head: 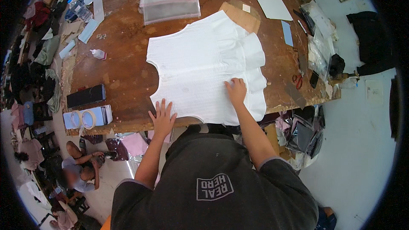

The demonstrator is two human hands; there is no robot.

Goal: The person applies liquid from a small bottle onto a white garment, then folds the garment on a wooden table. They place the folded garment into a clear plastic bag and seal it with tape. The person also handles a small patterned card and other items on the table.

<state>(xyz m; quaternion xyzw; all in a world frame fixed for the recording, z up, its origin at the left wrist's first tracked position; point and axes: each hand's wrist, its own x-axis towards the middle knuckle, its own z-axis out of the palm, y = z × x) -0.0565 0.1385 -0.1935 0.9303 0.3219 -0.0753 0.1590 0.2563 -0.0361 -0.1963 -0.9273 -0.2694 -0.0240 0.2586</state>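
Note:
A white sleeveless garment (188, 67) with a ruffled hem lies spread flat on a worn wooden table (127, 54). Its ruffle points right and its shoulder end points left. My left hand (163, 118) rests with fingers apart on the garment's near left corner, by the shoulder. Near the ruffle seam my right hand (236, 91) lies on the fabric, its fingers a little bent; whether it pinches any cloth cannot be made out. Under the garment's far edge a brown paper or card piece (243, 19) sticks out.
Clear plastic bags (171, 3) are stacked at the far side. Tape rolls (88, 118), a dark phone-like case (86, 95) and a small white bottle (98, 54) sit left. Red-handled scissors (297, 81) lie right. A seated person (80, 172) is on the floor at lower left.

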